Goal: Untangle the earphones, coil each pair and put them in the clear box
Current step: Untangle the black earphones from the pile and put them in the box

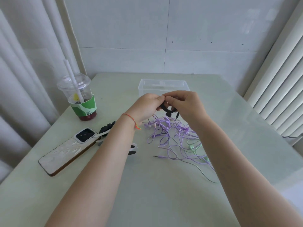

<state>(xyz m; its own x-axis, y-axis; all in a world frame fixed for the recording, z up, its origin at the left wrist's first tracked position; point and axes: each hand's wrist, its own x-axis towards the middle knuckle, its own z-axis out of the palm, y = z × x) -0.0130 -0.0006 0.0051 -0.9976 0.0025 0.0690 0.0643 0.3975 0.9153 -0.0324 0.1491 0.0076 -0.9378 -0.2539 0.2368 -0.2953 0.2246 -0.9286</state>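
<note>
Black earphones [167,110], partly coiled, sit pinched between my left hand [147,106] and right hand [186,105] at frame centre, just in front of the clear box [164,86]. Purple earphones [170,133] lie tangled with green earphones [195,148] on the table [147,185] below.
</note>
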